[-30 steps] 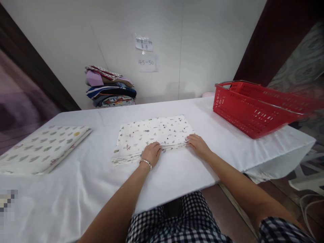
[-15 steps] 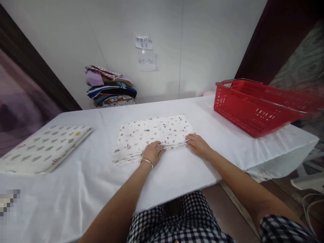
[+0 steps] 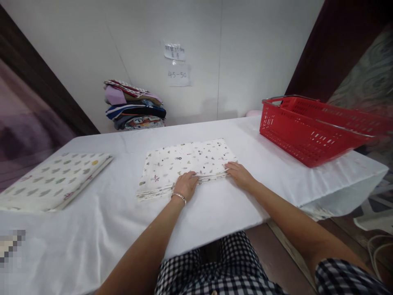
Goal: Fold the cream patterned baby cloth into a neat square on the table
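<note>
A folded white cloth with small printed figures [image 3: 184,162] lies flat in the middle of the white-covered table [image 3: 221,205]. My left hand [image 3: 186,185] rests on its near edge, fingers curled over the layered edges, a silver bracelet on the wrist. My right hand [image 3: 238,174] sits at the cloth's near right corner, fingertips touching the edge. Whether either hand pinches the layers or only presses on them is unclear.
A second folded cloth with a green leaf print [image 3: 52,180] lies at the left. A red plastic basket [image 3: 310,127] stands at the right, overhanging the table end. A pile of folded coloured fabrics [image 3: 133,105] sits at the back by the wall.
Both hands stay at the cloth's near edge; only the view has shifted slightly.
</note>
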